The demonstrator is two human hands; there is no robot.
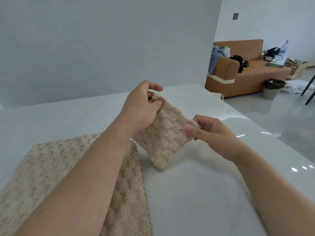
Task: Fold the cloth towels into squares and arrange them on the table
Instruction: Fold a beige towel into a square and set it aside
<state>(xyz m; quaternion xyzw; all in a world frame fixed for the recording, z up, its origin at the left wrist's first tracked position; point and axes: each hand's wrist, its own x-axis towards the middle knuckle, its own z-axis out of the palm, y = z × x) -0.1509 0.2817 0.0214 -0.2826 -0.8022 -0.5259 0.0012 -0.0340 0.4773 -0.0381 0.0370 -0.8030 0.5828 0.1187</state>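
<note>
Fingertips (159,103) pinched both top corners of the folded beige fleece towel (163,135); left hand (139,109) reached farther, right hand (214,135) nearer.

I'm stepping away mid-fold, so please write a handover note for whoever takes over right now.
Hands: left grip pinches the far corner of the folded towel; right grip pinches its near-right corner.
Things: it is held over the white table; the second towel lies spread flat at left.
Done: one towel folded small.
Left: set it down, fold the second, arrange both.
</note>
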